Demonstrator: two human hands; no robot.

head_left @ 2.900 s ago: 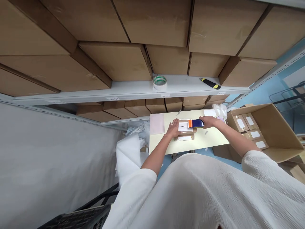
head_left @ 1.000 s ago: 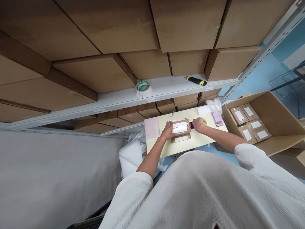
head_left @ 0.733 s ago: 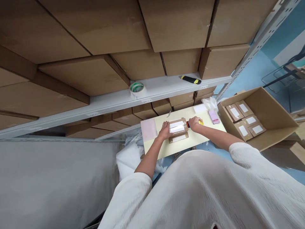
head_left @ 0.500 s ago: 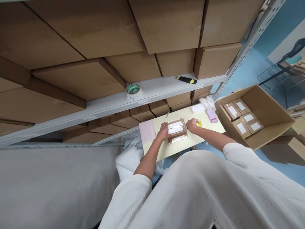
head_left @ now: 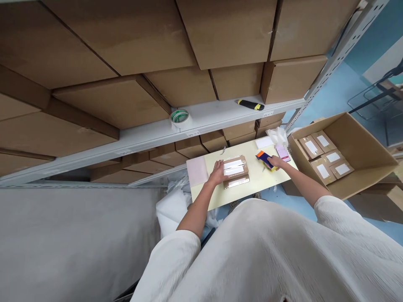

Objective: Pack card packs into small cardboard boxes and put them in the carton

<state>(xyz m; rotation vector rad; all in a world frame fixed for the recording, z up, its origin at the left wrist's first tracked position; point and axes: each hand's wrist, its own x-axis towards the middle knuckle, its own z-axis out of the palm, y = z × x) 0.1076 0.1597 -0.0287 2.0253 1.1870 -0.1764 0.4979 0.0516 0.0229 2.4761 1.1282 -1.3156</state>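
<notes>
Small taped cardboard boxes (head_left: 233, 166) with white labels sit close together on the pale yellow tabletop (head_left: 217, 197). My left hand (head_left: 216, 173) is closed around their left end, fingers at the far side and thumb at the near side. To the right of the boxes, my right hand (head_left: 277, 162) grips a tape dispenser (head_left: 265, 159), dark blue with an orange end and yellow underneath. A gap of bare tabletop lies between the dispenser and the boxes. My fingers cover part of the dispenser.
A large open carton (head_left: 367, 147) at the right holds several small labelled boxes. A phone (head_left: 283, 153) and a white plastic bag (head_left: 277, 135) lie at the table's right end. A tape roll (head_left: 180, 118) and a black-yellow cutter (head_left: 251, 105) rest on the shelf (head_left: 214, 113).
My right hand has moved right, away from the boxes' right end, and the dispenser in it now shows its blue and orange side. My left hand stays at the boxes.
</notes>
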